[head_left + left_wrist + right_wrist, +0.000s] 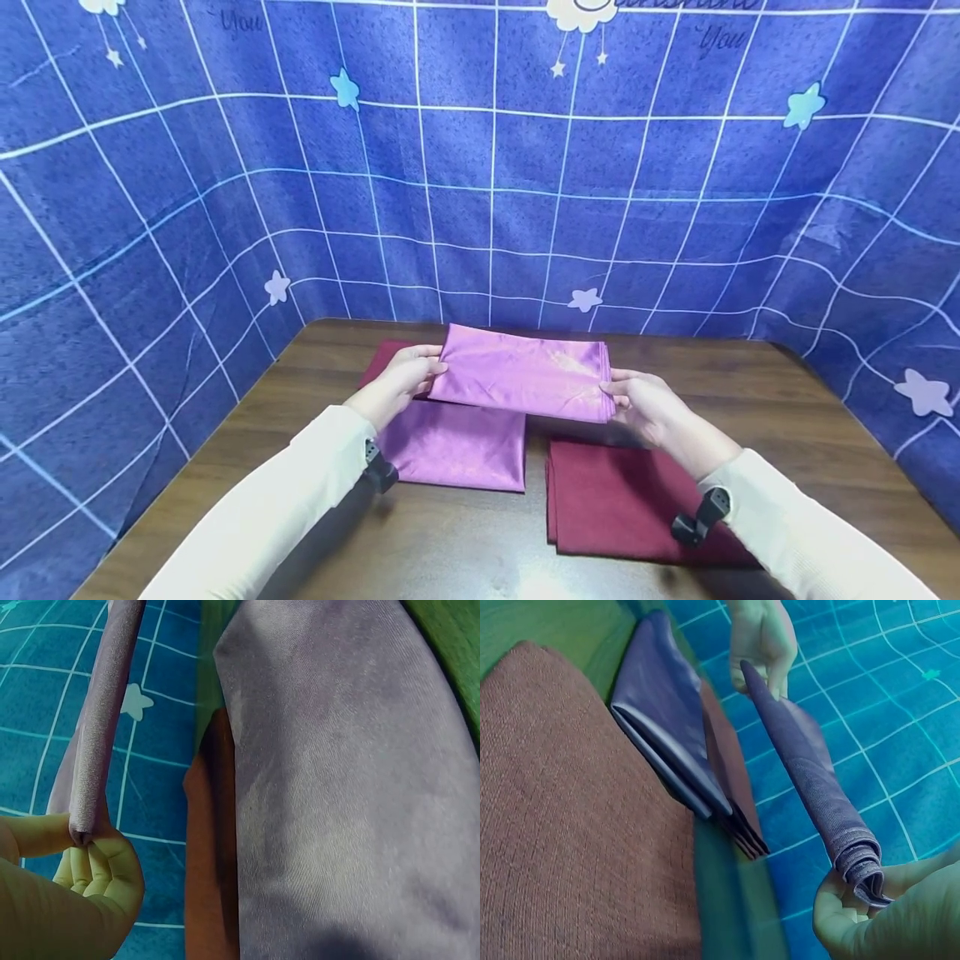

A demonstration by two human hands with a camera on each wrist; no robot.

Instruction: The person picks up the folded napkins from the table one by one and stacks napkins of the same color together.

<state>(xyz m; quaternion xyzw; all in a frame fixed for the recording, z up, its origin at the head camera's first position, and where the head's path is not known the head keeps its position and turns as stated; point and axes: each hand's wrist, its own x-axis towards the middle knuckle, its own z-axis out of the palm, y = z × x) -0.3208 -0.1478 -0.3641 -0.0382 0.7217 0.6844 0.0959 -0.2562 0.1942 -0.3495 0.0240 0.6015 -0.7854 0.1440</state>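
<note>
A folded, shiny pink-purple cloth (525, 372) hangs in the air above the table, held between both hands. My left hand (401, 379) pinches its left end, thumb on top, as the left wrist view also shows. At the right end my right hand (648, 404) pinches the stacked layers, whose rolled edges (859, 862) show in the right wrist view. Below the left hand lies a second folded pink-purple cloth (465, 450). It partly covers a dark red folded cloth (382, 358) behind it. Another dark red folded cloth (622, 504) lies beneath the right forearm.
The wooden table (465, 542) carries the cloths. A blue curtain (525, 183) with white grid lines and stars rises at its back and sides. Black wrist cameras are strapped over both white sleeves (300, 475).
</note>
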